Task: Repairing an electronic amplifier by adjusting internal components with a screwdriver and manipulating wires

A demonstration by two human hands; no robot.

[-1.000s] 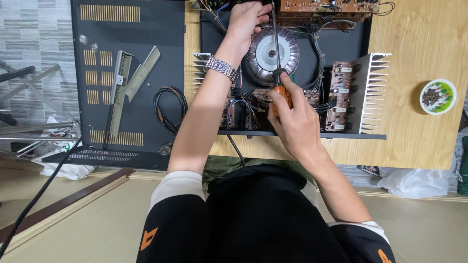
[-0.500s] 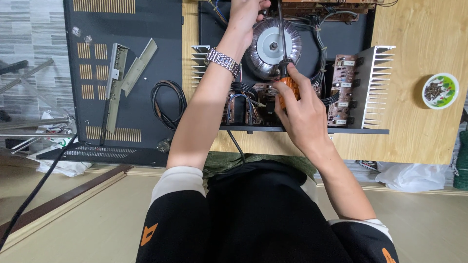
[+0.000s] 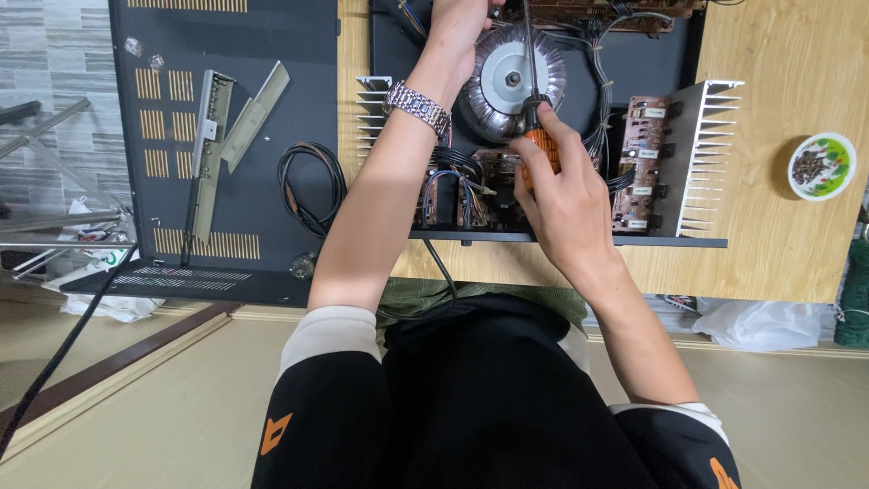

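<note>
Head view: right hand [image 3: 566, 204] closed round orange screwdriver [image 3: 536, 136] handle, fingers wrapped, thumb side toward chest; long shaft running up past transformer [image 3: 507, 77] to far board [image 3: 615, 11] at frame top, tip out of view. Held by handle end, so reach clears transformer and wire bundles. Left hand [image 3: 457, 23] at top edge, partly cut off, fingers curled into wiring near far board; can't tell whether gripping anything, looks like steadying or parting wires beside shaft. Steel watch [image 3: 418, 107] on left wrist, forearm crossing left heatsink [image 3: 373, 100]. Open amp chassis [image 3: 561, 237] flat on wooden table [image 3: 778, 244], front edge toward body, so both arms reach in from above. Small boards [image 3: 457, 195] with looped wires just under right hand; upright board [image 3: 644, 158] touching right heatsink [image 3: 711, 154]. Removed black cover [image 3: 226, 136] lying left of chassis, inner side up, with metal brackets [image 3: 222, 136] on it and coiled cable [image 3: 312, 186] at its right edge, parked out of work zone. Small dish [image 3: 822, 166] of dark bits, likely screws, well apart on right, within reach. Plastic bag [image 3: 769, 321] on floor beyond table edge.
</note>
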